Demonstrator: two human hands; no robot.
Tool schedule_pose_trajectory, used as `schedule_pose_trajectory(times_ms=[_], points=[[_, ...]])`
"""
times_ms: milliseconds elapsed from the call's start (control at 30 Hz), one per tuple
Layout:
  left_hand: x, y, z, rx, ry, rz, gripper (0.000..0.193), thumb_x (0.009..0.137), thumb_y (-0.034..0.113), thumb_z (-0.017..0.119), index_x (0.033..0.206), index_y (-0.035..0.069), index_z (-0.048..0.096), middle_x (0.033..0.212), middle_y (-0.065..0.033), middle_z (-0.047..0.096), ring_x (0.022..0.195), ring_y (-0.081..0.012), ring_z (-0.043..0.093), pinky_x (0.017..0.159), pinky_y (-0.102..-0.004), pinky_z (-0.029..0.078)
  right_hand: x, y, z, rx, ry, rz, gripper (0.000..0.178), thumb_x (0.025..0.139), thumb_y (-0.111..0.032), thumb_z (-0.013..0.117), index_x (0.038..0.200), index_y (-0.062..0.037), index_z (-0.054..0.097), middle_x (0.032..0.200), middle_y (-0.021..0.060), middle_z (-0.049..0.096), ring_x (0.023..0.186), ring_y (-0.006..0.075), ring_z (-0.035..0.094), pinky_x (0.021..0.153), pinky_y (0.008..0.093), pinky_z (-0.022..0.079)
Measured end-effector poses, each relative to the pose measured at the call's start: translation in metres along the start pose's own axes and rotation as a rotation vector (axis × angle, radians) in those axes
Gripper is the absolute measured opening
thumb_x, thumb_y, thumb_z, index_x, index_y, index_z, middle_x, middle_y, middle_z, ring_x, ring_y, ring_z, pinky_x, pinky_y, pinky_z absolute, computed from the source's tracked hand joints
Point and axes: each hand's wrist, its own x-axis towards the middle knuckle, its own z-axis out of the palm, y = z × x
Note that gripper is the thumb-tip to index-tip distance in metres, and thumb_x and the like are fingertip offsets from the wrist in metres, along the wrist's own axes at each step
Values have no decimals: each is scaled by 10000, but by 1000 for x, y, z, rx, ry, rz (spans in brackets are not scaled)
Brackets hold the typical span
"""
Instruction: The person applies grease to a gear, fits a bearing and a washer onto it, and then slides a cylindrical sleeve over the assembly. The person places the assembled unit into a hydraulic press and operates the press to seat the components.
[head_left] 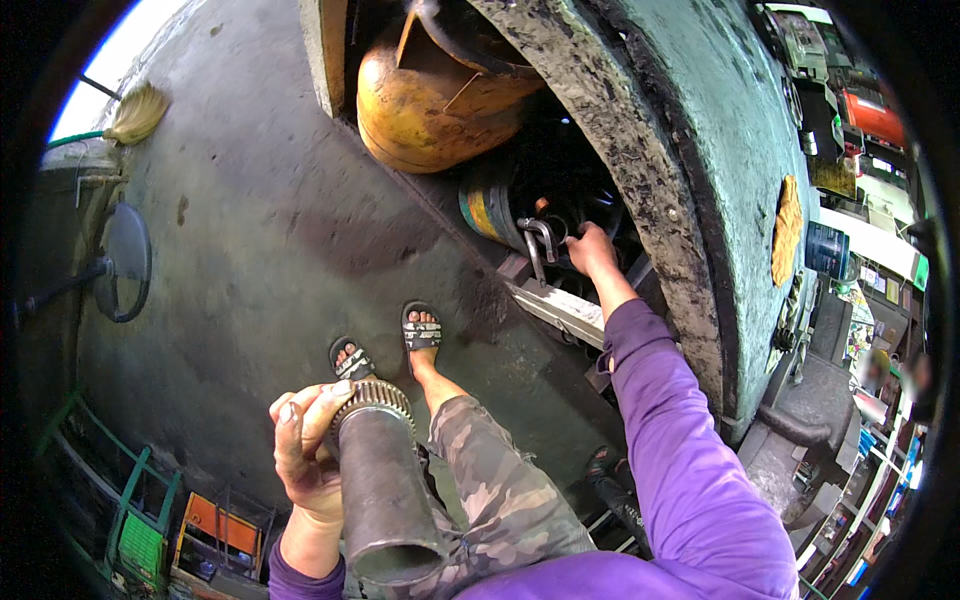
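My left hand is closed at the side of a thick grey metal tube, with its fingertips against the toothed gear ring around the far end. The tube's open mouth faces toward me, low in the view. My right hand reaches into the dark space under the workbench, its fingers curled. What those fingers hold, if anything, is lost in the shadow. Just left of it are a bent metal pipe and a round drum with yellow and green-blue bands.
A workbench with a thick worn edge arches above my right hand. Beneath it sits a rusty yellow tank. A cloth lies on the benchtop. At left are a broom, a round stool and a green crate.
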Motion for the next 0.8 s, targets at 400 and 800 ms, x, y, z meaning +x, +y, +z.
schedule_pose_trajectory(times_ms=[400, 800], points=[[30, 21, -10, 34, -37, 21, 1156, 787, 165, 941, 1675, 75, 207, 1335, -147, 714, 1146, -306, 648, 1040, -474, 480, 15, 14, 19, 54, 152, 137, 333, 978, -250, 598, 1131, 10, 740, 1182, 308, 735, 1119, 509, 703, 952, 570, 564], [88, 160, -50, -46, -93, 61, 1204, 685, 142, 981, 1635, -26, 260, 1276, -176, 704, 1178, -311, 669, 1051, -461, 529, -322, 8, -155, 496, -20, -125, 337, 903, -193, 614, 1145, -3, 751, 1051, 298, 742, 1038, 470, 724, 936, 533, 572]])
